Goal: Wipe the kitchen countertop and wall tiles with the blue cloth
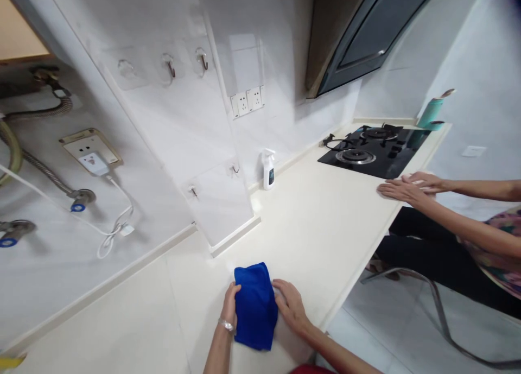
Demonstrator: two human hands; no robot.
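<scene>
My left hand [229,308] lies along the left edge of the folded blue cloth [255,309], thumb over the border; I cannot tell whether its fingers pinch the fabric. My right hand [292,309] is at the cloth's right edge, fingers loosely apart and slightly curved. The cloth lies on the pale tabletop [309,227] at the lower centre of the frame.

Just above it, the wall's projecting corner [222,222] cuts into the tabletop, its raised base strip narrowing the space behind the cloth. Past that corner, a white spray bottle [268,173] stands upright near the wall, at centre. A black gas cooktop [385,165] fills the upper right part of the tabletop, below the range hood [366,43], with a green container [430,113] near its far end.

On the right, another person's hands [409,188] rest on the tabletop edge just beside the cooktop, and a curved metal chair frame [438,303] stands below.
</scene>
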